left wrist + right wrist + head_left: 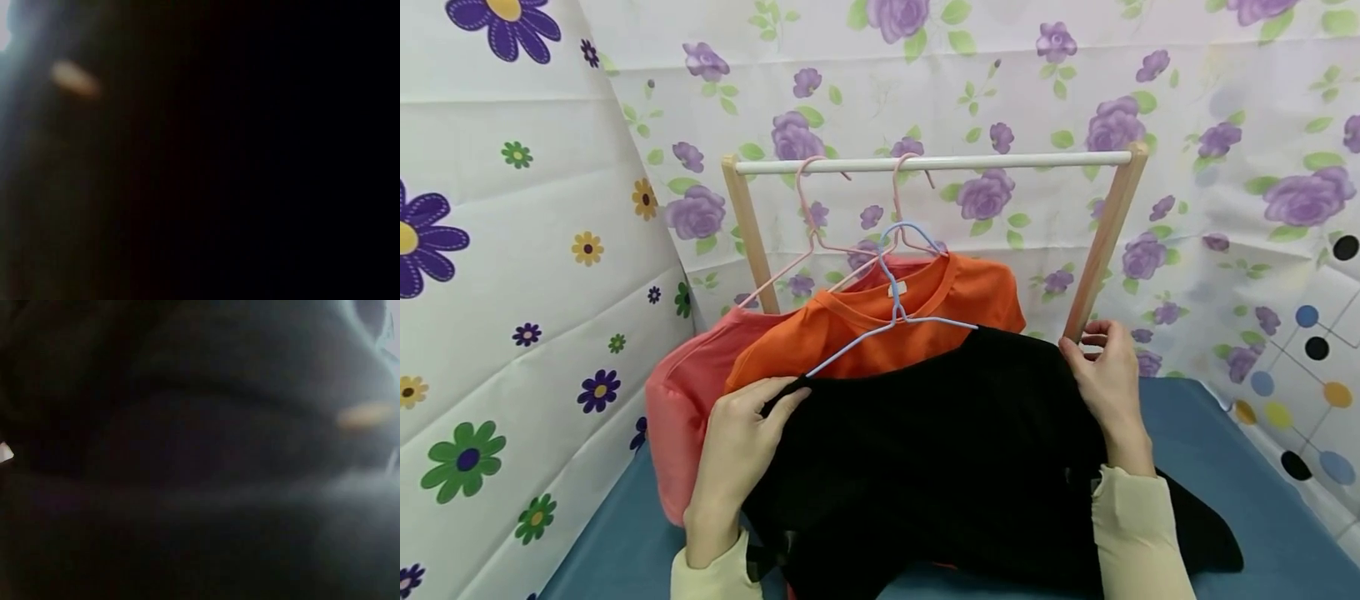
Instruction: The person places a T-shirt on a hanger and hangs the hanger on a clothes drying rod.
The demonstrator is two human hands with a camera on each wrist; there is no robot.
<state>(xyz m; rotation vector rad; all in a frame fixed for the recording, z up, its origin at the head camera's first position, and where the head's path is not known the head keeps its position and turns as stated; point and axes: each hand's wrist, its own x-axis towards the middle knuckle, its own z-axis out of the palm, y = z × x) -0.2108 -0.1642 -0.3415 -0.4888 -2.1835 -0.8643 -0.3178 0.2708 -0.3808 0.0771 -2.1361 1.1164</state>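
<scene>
A black shirt (940, 450) hangs spread in front of me, with a light blue hanger (898, 292) partly inside its neck opening. My left hand (737, 442) pinches the shirt near the left arm of this hanger. At the shirt's right shoulder, my right hand (1107, 383) grips the fabric, close to the rack's right post. Dark cloth covers nearly all of the left wrist view, with a blurred fingertip (75, 78) at upper left. The right wrist view also shows mostly dark cloth (187, 437). The hanger's ends are hidden within the shirt.
Behind the black shirt, an orange shirt (850, 333) and a coral-pink garment (688, 392) hang on pink hangers (805, 200) from the white bar (1000, 162) of a rack with wooden posts (1105, 250). Floral cloth walls (1210, 50) surround the blue table surface (1195, 417).
</scene>
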